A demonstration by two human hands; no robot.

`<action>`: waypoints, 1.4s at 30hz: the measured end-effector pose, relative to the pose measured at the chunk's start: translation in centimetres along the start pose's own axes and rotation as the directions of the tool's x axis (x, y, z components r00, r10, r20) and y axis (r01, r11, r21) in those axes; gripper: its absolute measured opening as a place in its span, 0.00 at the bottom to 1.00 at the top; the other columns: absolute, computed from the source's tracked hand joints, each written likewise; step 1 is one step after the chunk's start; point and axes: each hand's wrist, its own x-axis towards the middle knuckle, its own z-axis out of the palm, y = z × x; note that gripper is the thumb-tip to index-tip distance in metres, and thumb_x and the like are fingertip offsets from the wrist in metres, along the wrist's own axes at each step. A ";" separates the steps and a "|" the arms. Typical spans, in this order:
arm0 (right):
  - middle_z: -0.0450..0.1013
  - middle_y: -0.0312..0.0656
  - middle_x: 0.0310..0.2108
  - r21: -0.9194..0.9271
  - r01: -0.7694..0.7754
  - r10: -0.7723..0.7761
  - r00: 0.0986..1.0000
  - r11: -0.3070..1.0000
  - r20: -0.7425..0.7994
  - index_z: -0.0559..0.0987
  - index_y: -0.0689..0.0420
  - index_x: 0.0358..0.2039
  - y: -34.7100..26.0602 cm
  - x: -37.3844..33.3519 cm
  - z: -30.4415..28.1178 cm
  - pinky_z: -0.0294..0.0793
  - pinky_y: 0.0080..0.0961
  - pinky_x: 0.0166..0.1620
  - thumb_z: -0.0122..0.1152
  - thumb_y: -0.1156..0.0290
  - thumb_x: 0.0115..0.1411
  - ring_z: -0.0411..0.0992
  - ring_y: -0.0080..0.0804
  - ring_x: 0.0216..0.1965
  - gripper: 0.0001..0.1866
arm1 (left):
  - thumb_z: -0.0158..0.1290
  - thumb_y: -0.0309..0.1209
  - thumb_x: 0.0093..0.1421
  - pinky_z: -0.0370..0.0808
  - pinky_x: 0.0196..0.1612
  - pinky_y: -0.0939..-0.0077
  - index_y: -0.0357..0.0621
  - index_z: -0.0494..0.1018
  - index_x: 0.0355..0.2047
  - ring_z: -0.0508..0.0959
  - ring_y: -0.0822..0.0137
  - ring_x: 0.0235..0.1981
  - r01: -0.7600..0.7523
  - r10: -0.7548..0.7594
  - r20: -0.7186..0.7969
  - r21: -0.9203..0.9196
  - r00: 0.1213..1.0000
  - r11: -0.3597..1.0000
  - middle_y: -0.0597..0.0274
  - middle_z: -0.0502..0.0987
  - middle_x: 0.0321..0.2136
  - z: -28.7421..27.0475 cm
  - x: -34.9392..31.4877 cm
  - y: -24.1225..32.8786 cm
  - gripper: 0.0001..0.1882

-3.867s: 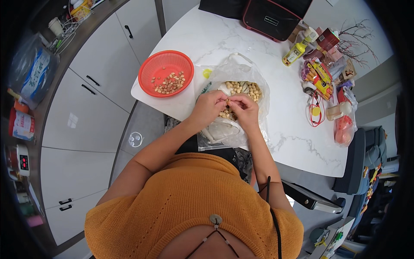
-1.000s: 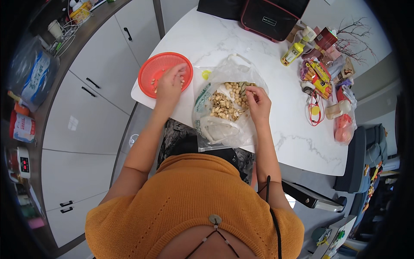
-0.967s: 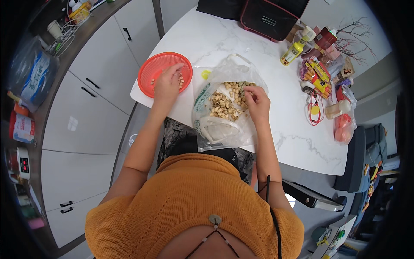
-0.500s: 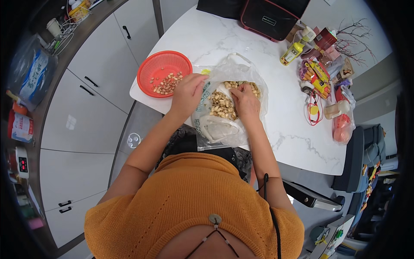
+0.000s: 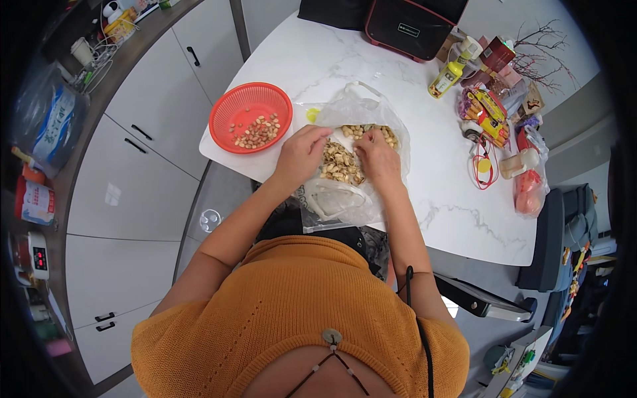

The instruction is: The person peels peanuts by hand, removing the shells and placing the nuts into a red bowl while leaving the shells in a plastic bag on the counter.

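A red plastic basket (image 5: 222,109) at the left of the table holds loose shelled peanuts (image 5: 259,135). To its right lies an open, translucent white plastic bag (image 5: 338,199). Empty peanut shells (image 5: 342,167) fill its near part, and whole peanuts (image 5: 388,137) lie in its far part. My left hand (image 5: 302,156) is at the bag's left edge, fingers bent together and pointing toward the shells. Over the bag, between shells and whole peanuts, my right hand (image 5: 378,158) pinches thumb and fingers together. Whatever either hand holds is too small or hidden to make out.
A black appliance with red trim (image 5: 405,30) stands at the back. Along the right side are a yellow bottle (image 5: 448,78), snack packages (image 5: 488,118), a red cord (image 5: 484,166) and a plastic bag with reddish contents (image 5: 529,189). The white marble-patterned table (image 5: 458,219) has a curved edge.
My left hand has moved right and toward me, away from the basket and closer to my right hand. My right hand stays over the bag, still pinched.
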 end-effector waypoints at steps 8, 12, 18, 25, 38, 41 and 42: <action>0.66 0.30 0.20 0.674 -0.101 0.174 0.984 0.732 -0.041 0.74 0.57 0.30 -0.4 -0.6 0.1 0.61 0.14 0.22 0.61 0.78 0.47 0.61 0.15 0.18 0.08 | 0.51 0.22 0.52 0.70 0.34 0.85 0.35 0.71 0.38 0.72 0.76 0.30 0.155 -0.129 0.124 -0.234 0.984 0.960 0.61 0.73 0.31 1.0 -0.2 -0.4 0.12; 0.63 0.26 0.17 0.815 -0.094 0.207 0.978 0.571 -0.033 0.74 0.58 0.29 -1.4 -1.2 0.6 0.56 0.08 0.20 0.61 0.80 0.47 0.57 0.08 0.17 0.08 | 0.53 0.23 0.53 0.69 0.29 0.88 0.34 0.70 0.37 0.71 0.80 0.27 0.371 -0.255 0.278 -0.554 0.926 0.745 0.64 0.73 0.28 1.9 -0.4 -0.9 0.10; 0.62 0.26 0.17 0.840 -0.037 0.204 0.975 0.541 -0.089 0.74 0.58 0.27 -2.4 -1.6 0.8 0.54 0.07 0.20 0.61 0.80 0.47 0.55 0.08 0.17 0.07 | 0.52 0.23 0.53 0.64 0.23 0.90 0.36 0.70 0.34 0.68 0.82 0.22 0.442 -0.315 0.310 -0.646 0.897 0.622 0.67 0.72 0.24 2.0 -0.6 0.4 0.08; 0.64 0.27 0.20 0.795 -0.015 0.129 0.988 0.606 -0.080 0.72 0.59 0.31 -2.4 -1.7 0.5 0.57 0.07 0.22 0.59 0.83 0.48 0.57 0.09 0.19 0.09 | 0.51 0.23 0.54 0.62 0.20 0.90 0.37 0.69 0.32 0.65 0.82 0.19 0.403 -0.286 0.286 -0.698 0.915 0.592 0.67 0.71 0.22 2.2 -0.8 0.3 0.05; 0.68 0.31 0.24 0.924 -0.239 0.083 0.971 0.297 0.224 0.71 0.61 0.31 -2.0 -1.3 0.7 0.64 0.10 0.31 0.52 0.73 0.58 0.64 0.13 0.26 0.05 | 0.50 0.23 0.56 0.62 0.20 0.90 0.40 0.67 0.29 0.65 0.82 0.18 0.351 -0.224 0.272 -0.662 0.936 0.663 0.68 0.70 0.22 2.2 -0.8 0.2 0.02; 0.68 0.31 0.24 0.914 -0.256 0.069 0.967 0.314 0.247 0.71 0.61 0.31 -1.8 -1.3 0.7 0.64 0.10 0.31 0.51 0.72 0.59 0.65 0.14 0.27 0.05 | 0.49 0.23 0.56 0.62 0.22 0.91 0.39 0.67 0.29 0.66 0.84 0.20 0.315 -0.206 0.242 -0.631 0.948 0.709 0.68 0.71 0.22 2.5 -1.0 -0.2 0.02; 0.68 0.31 0.24 0.910 -0.255 0.071 0.967 0.327 0.246 0.71 0.61 0.31 -1.8 -1.3 0.7 0.64 0.10 0.31 0.51 0.72 0.59 0.65 0.14 0.27 0.05 | 0.49 0.22 0.56 0.63 0.22 0.91 0.39 0.67 0.29 0.66 0.84 0.20 0.305 -0.203 0.231 -0.622 0.951 0.721 0.68 0.71 0.22 2.6 -1.0 -0.2 0.02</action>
